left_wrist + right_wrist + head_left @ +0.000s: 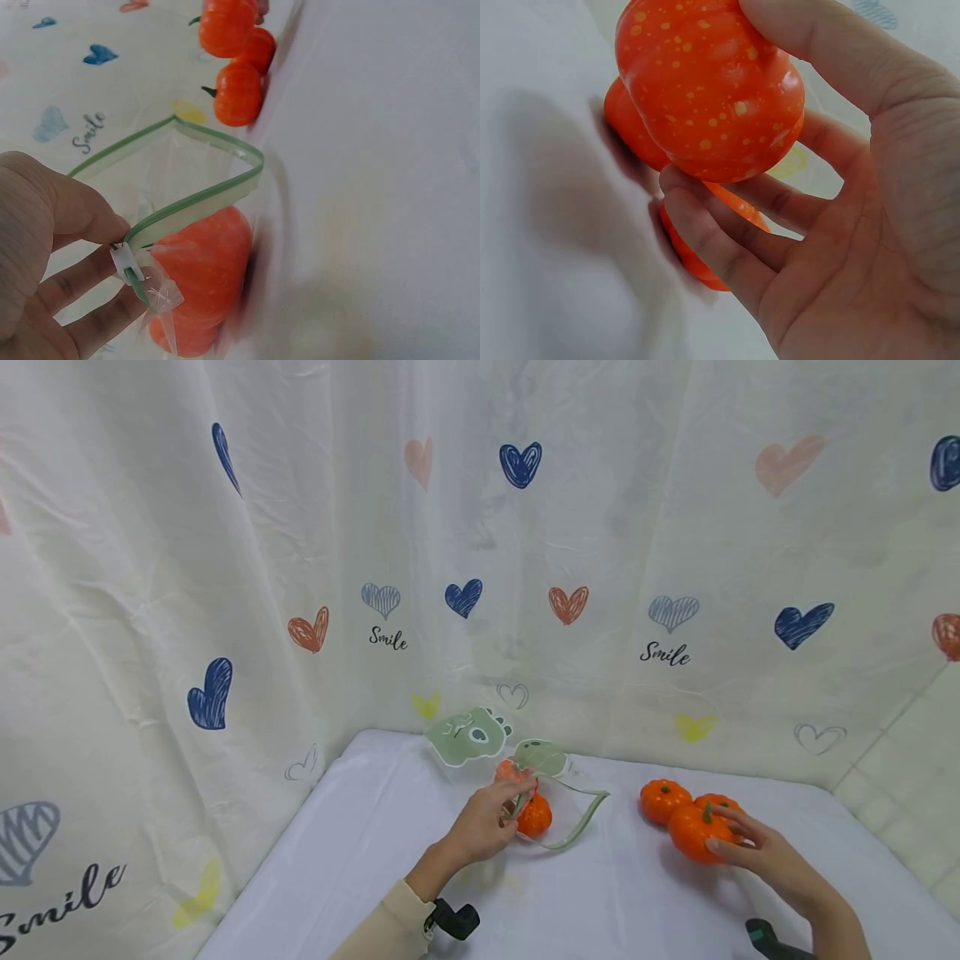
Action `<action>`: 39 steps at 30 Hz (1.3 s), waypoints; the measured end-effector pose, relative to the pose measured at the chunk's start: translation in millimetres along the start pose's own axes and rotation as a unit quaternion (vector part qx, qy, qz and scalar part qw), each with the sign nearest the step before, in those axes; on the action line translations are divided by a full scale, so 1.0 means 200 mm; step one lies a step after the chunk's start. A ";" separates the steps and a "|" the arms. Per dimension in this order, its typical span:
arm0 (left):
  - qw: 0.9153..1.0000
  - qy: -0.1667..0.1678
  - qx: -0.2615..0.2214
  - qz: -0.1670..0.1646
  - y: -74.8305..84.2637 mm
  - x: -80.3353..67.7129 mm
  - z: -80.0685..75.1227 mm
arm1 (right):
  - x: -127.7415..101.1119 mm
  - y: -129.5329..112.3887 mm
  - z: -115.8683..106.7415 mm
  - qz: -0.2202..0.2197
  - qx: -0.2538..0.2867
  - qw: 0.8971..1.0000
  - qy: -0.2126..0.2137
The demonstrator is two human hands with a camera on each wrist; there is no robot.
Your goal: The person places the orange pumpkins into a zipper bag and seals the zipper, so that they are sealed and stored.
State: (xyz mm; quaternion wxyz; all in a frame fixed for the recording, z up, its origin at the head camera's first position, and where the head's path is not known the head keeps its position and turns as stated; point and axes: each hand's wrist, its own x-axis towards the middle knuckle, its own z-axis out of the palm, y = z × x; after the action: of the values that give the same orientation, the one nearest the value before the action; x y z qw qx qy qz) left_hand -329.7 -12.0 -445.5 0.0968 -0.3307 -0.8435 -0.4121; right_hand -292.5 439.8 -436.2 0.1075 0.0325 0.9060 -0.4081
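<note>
My left hand (489, 818) pinches the green-edged mouth of a clear zip bag (581, 831) by its white slider (126, 262). The bag's mouth gapes toward the right, and orange toy pumpkins (206, 262) lie inside it. Over on the right, my right hand (768, 852) grips a toy pumpkin (696, 833) between thumb and fingers, its green stem facing up. In the right wrist view this pumpkin (712, 90) shows yellow speckles. Two more pumpkins sit just behind it, one at the left (663, 800) and one partly hidden by the held pumpkin and fingers (716, 802).
A white cloth covers the table (585, 910). Behind its far edge hangs a pale curtain (600, 527) printed with hearts and "Smile". Green cartoon faces (468, 737) are printed on the bag's far part. Dark wrist devices (453, 920) are strapped to both arms.
</note>
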 end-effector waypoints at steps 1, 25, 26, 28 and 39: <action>1.000 0.000 0.000 -0.001 0.00 0.00 0.00 | 0.00 -0.01 0.00 0.000 -0.001 1.000 0.001; 1.000 -0.003 -0.002 0.008 0.00 0.01 0.00 | 0.00 -0.19 0.05 -0.042 -0.020 0.999 0.028; 1.000 -0.003 -0.001 0.009 0.00 0.01 0.00 | -0.01 -0.20 0.05 -0.044 -0.020 0.998 0.031; 1.000 -0.003 0.001 0.009 0.00 0.00 0.00 | -0.01 -0.22 0.06 -0.055 -0.021 0.998 0.033; 1.000 -0.003 -0.003 0.009 0.00 0.00 0.00 | -0.04 -0.33 0.12 -0.095 -0.023 0.994 0.040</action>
State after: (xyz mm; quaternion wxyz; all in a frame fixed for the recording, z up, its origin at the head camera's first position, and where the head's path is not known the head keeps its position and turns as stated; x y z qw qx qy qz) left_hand -329.7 -11.5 -445.2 0.0971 -0.3401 -0.8392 -0.4131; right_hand -290.4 378.5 -401.8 0.0329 -0.0397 0.9177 -0.3938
